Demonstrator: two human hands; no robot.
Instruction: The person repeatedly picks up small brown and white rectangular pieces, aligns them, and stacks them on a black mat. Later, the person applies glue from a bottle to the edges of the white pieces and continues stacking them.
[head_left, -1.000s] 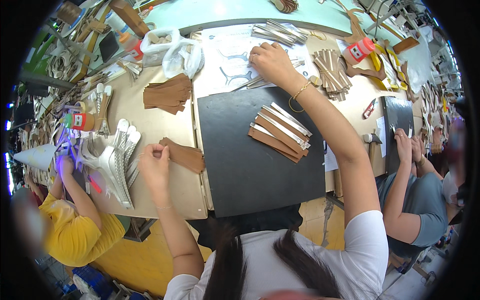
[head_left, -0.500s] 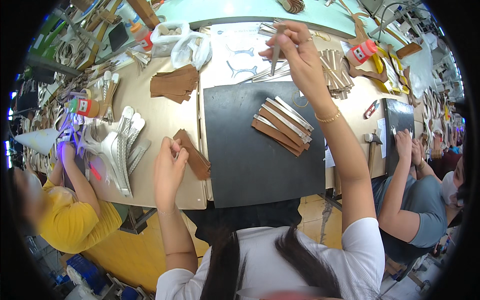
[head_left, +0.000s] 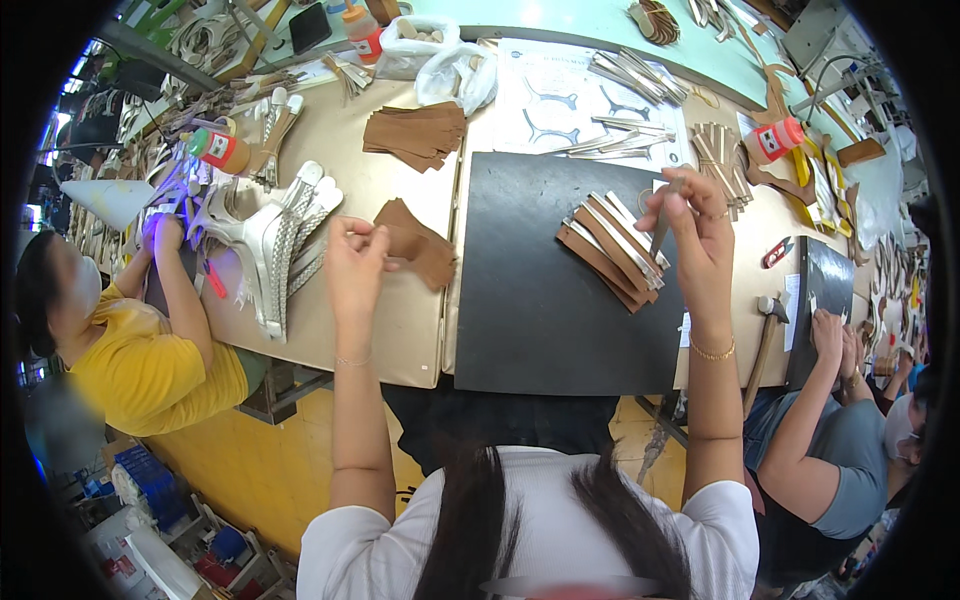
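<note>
Although the tan worktop (head_left: 411, 330) is crowded, I can read most of it from here, starting with the black mat (head_left: 550, 340) across its middle. Beyond the mat lies a printed sheet (head_left: 515, 105) bearing loose silver strips (head_left: 638, 76); at left, white braided straps (head_left: 288, 232) crowd close beside the left hand (head_left: 355, 268), and a brown stack (head_left: 415, 135) sits in front of two plastic bags (head_left: 455, 78). A slanted pile of brown and silver pieces (head_left: 610, 250) rests on the mat, just left of the right hand (head_left: 702, 240). The left fingers, nearly together, are at a fanned set of smooth brown pieces (head_left: 427, 255); I can't tell whether they grip one. The right fingers pinch a narrow greyish strip (head_left: 660, 230), straight and tilted, over the mat's right side.
</note>
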